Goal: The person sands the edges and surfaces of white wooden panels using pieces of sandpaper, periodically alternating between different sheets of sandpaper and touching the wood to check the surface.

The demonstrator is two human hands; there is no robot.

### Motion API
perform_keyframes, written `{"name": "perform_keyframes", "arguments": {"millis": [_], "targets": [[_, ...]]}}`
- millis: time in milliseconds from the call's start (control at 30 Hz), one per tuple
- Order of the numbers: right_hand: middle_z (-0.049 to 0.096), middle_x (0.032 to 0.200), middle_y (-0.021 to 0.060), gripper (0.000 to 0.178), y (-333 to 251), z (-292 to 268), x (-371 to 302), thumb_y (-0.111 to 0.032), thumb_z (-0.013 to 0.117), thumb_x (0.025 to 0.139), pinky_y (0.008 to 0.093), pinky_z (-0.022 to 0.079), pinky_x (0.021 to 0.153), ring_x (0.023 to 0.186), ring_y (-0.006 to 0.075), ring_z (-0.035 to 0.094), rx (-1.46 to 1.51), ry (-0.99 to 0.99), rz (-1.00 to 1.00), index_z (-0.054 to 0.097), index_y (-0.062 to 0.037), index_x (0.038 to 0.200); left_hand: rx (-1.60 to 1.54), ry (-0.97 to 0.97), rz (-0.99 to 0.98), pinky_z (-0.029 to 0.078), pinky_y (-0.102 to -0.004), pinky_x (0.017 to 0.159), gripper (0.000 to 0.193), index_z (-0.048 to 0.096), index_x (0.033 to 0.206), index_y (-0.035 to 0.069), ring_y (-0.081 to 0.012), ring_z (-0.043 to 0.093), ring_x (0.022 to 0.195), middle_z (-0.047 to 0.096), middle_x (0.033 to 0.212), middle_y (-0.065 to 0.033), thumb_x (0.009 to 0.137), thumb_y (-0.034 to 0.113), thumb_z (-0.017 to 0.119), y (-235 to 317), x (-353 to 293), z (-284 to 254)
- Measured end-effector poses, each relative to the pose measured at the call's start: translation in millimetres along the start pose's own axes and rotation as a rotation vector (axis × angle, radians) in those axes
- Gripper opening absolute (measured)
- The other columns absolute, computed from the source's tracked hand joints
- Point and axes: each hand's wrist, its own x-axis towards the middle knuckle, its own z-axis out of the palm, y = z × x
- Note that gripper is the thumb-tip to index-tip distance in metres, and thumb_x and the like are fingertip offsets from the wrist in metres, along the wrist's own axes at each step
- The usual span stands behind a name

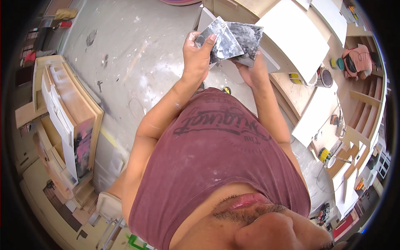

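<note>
My left hand (197,58) is closed on a flat, square putty spreader (223,41), its thumb lying across the top face. White and grey paste is smeared over that face. My right hand (255,71) grips a second, darker square plate (251,36) from below, also streaked with paste. The lighter spreader overlaps the left part of the dark plate, and the two appear to touch. Most of my right fingers are hidden beneath the dark plate. Both pieces are held out in front of me, above the floor.
White panels (291,33) lie on a wooden bench at my right, close to my right hand. Tubs (324,78) and a cordless drill (334,120) stand farther along it. Wooden cabinet parts (68,100) are at my left. Another person (357,61) bends at far right.
</note>
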Motion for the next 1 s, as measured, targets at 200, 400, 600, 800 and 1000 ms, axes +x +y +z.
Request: {"name": "perform_keyframes", "arguments": {"millis": [200,400,600,800,1000], "targets": [[0.065,0.115,0.0069,0.039,-23.6,8.2,3.0,-0.02,0.065,0.095,0.0364,0.053,0.09,0.099,0.0162,0.064,-0.112,-0.039,-0.113,0.056,-0.0008,0.128,0.288,-0.048,0.226,0.049,-0.022,0.067,0.029,0.05,0.107,0.0,-0.007,0.057,0.079,0.062,0.091,-0.004,0.09,0.01,0.071,2.3,3.4,-2.6],[0.07,0.103,0.0057,0.027,-29.5,29.7,-7.9,-0.012,0.063,0.095,0.0273,0.052,0.081,0.09,0.0104,0.063,-0.426,0.002,-0.256,0.064,0.0024,0.119,0.328,0.004,0.39,0.048,-0.0227,0.071,0.032,0.05,0.106,0.0,-0.006,0.054,0.079,0.061,0.089,-0.0025,0.089,0.013,0.074,17.5,2.2,6.5],[0.069,0.102,0.0069,0.027,-38.6,29.5,-12.5,-0.008,0.06,0.096,0.0274,0.053,0.079,0.085,0.0109,0.063,-0.573,-0.077,-0.201,0.062,0.005,0.119,0.431,-0.04,0.464,0.047,-0.0221,0.067,0.032,0.049,0.107,0.0,-0.0064,0.054,0.077,0.06,0.088,-0.0023,0.09,0.014,0.073,24.3,-3.1,2.6],[0.069,0.096,0.0089,0.023,-31.7,15.0,-5.8,-0.014,0.062,0.096,0.027,0.053,0.073,0.079,0.0108,0.063,-0.655,-0.136,-0.018,0.063,0.0054,0.108,0.564,-0.084,0.492,0.048,-0.0233,0.065,0.03,0.051,0.106,0.002,-0.0063,0.055,0.074,0.061,0.082,-0.0013,0.089,0.014,0.074,36.5,-7.7,-0.3],[0.068,0.09,0.0076,0.027,-43.4,17.6,-9.1,-0.02,0.061,0.097,0.0298,0.05,0.071,0.077,0.0132,0.062,-0.812,-0.277,0.056,0.062,0.0044,0.108,0.809,-0.249,0.443,0.047,-0.0229,0.067,0.033,0.053,0.107,0.001,-0.0059,0.054,0.078,0.06,0.087,-0.0011,0.089,0.017,0.075,53.8,-8.0,-0.7]]}}
